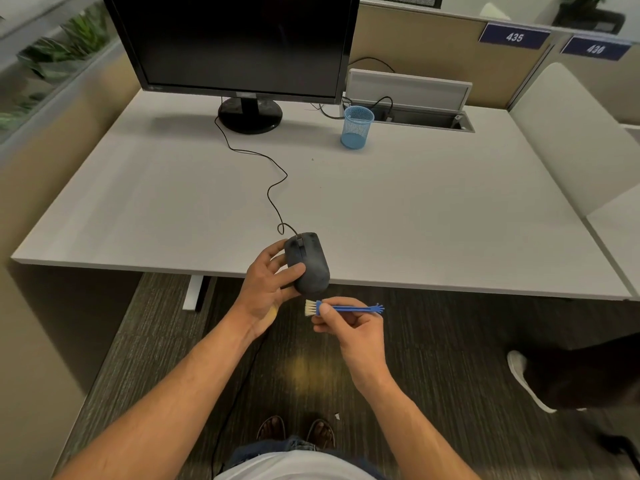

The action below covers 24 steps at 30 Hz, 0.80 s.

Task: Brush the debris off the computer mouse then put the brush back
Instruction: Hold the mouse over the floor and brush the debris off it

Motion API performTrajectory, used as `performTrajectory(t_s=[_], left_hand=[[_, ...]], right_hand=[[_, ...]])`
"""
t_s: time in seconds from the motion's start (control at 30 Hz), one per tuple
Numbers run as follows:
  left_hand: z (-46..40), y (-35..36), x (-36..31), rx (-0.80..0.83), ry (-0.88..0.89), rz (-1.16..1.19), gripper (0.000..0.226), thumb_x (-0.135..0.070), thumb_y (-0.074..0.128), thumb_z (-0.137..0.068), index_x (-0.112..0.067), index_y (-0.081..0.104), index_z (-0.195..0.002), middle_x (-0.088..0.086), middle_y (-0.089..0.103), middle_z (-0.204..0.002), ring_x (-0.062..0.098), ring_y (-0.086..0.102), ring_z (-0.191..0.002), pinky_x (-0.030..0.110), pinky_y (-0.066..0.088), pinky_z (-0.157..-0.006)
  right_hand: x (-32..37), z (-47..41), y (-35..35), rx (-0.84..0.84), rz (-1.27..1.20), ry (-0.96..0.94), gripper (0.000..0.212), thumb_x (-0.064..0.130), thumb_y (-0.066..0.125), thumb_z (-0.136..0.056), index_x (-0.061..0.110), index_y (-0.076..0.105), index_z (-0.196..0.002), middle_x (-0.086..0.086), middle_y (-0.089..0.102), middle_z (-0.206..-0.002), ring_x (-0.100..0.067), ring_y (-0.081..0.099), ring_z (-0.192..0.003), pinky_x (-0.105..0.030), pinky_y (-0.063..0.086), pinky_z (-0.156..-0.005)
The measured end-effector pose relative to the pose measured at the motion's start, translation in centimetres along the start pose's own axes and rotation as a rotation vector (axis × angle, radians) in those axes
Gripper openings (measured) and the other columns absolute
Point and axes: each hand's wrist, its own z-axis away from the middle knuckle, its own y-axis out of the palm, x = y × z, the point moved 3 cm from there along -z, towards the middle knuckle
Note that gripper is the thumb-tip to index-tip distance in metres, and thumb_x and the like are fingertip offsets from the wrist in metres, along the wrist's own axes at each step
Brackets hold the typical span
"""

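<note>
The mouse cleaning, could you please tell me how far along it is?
Done: the left hand holds the mouse up at the desk edge, and the right hand pinches the brush. In hand: bristles sit just below the mouse, not touching. Left: brushing, then returning the brush, perhaps to the blue cup.

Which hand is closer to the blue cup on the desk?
Left. The left hand, gripping the mouse, reaches nearer the blue cup; the right hand, holding the brush, sits lower, off the desk.
</note>
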Motion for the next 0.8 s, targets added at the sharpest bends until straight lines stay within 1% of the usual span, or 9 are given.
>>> performTrajectory(t_s=[0.13,0.2,0.27,0.33,0.4,0.5,0.6,0.67,0.8], left_hand=[[-0.1,-0.2,-0.2,0.003,-0.02,0.036,0.064,-0.013,0.078,-0.077,-0.017,0.053,-0.136,0.004,0.07,-0.123,0.027,0.067,-0.115,0.04,0.06,-0.077],[0.0,-0.1,-0.2,0.021,-0.037,0.047,0.064,-0.014,0.08,-0.078,-0.016,0.053,-0.136,0.004,0.071,-0.123,0.027,0.067,-0.114,0.039,0.06,-0.077],[0.0,0.1,-0.1,0.045,-0.055,0.049,0.069,-0.018,0.081,-0.073,-0.015,0.054,-0.136,0.005,0.07,-0.123,0.028,0.067,-0.114,0.038,0.06,-0.077],[0.1,0.3,-0.1,0.053,-0.069,0.046,0.075,-0.024,0.084,-0.066,-0.015,0.055,-0.135,0.005,0.07,-0.123,0.027,0.067,-0.114,0.037,0.06,-0.076],[0.0,0.3,-0.1,0.047,-0.068,0.047,0.076,-0.025,0.085,-0.064,-0.016,0.055,-0.134,0.005,0.07,-0.123,0.027,0.068,-0.113,0.038,0.06,-0.076],[-0.1,0.0,-0.1,0.032,-0.061,0.051,0.067,-0.022,0.082,-0.072,-0.016,0.056,-0.134,0.005,0.071,-0.121,0.028,0.068,-0.112,0.038,0.06,-0.077],[-0.2,-0.3,0.0,0.016,-0.068,0.042,0.055,-0.019,0.076,-0.079,-0.016,0.058,-0.131,0.005,0.073,-0.118,0.027,0.07,-0.108,0.037,0.06,-0.077],[-0.3,-0.3,0.0,0.004,-0.074,0.043,0.053,-0.019,0.076,-0.078,-0.016,0.059,-0.129,0.005,0.073,-0.116,0.026,0.071,-0.107,0.035,0.06,-0.076],[-0.4,-0.1,0.0,-0.017,-0.076,0.042,0.052,-0.02,0.076,-0.077,-0.015,0.06,-0.126,0.005,0.074,-0.115,0.025,0.071,-0.106,0.033,0.06,-0.074]], right_hand=[[1.2,-0.9,-1.2,-0.125,-0.083,-0.003,0.027,0.022,0.076,-0.084,0.005,0.074,-0.104,-0.016,0.077,-0.095,-0.029,0.076,-0.088,-0.029,0.062,-0.072],[1.8,-1.6,-1.5,-0.17,-0.127,-0.007,0.024,0.02,0.075,-0.086,0.004,0.074,-0.103,-0.017,0.077,-0.093,-0.029,0.076,-0.086,-0.029,0.062,-0.071],[2.4,-2.3,-1.6,-0.185,-0.145,-0.011,0.018,0.017,0.072,-0.09,0.005,0.073,-0.104,-0.016,0.077,-0.092,-0.028,0.076,-0.086,-0.028,0.062,-0.071],[2.7,-2.7,-1.5,-0.178,-0.153,-0.012,0.017,0.016,0.071,-0.092,0.006,0.073,-0.104,-0.015,0.077,-0.092,-0.027,0.076,-0.086,-0.028,0.062,-0.071],[2.7,-2.7,-1.3,-0.166,-0.139,-0.01,0.017,0.016,0.071,-0.092,0.005,0.073,-0.105,-0.016,0.077,-0.092,-0.028,0.076,-0.086,-0.028,0.062,-0.071],[2.3,-2.4,-1.0,-0.135,-0.136,0.0,0.017,0.015,0.071,-0.092,0.005,0.073,-0.106,-0.016,0.077,-0.093,-0.027,0.076,-0.087,-0.027,0.062,-0.071],[2.0,-1.9,-0.6,-0.111,-0.146,0.014,0.024,0.02,0.075,-0.086,0.006,0.073,-0.106,-0.017,0.077,-0.095,-0.028,0.076,-0.088,-0.026,0.062,-0.071],[1.8,-1.7,-0.3,-0.096,-0.135,0.013,0.029,0.023,0.076,-0.083,0.005,0.073,-0.105,-0.017,0.077,-0.095,-0.029,0.076,-0.089,-0.028,0.062,-0.072],[1.3,-1.3,0.2,-0.07,-0.111,0.02,0.029,0.022,0.078,-0.084,0.004,0.072,-0.105,-0.018,0.076,-0.095,-0.033,0.076,-0.09,-0.03,0.062,-0.073]])
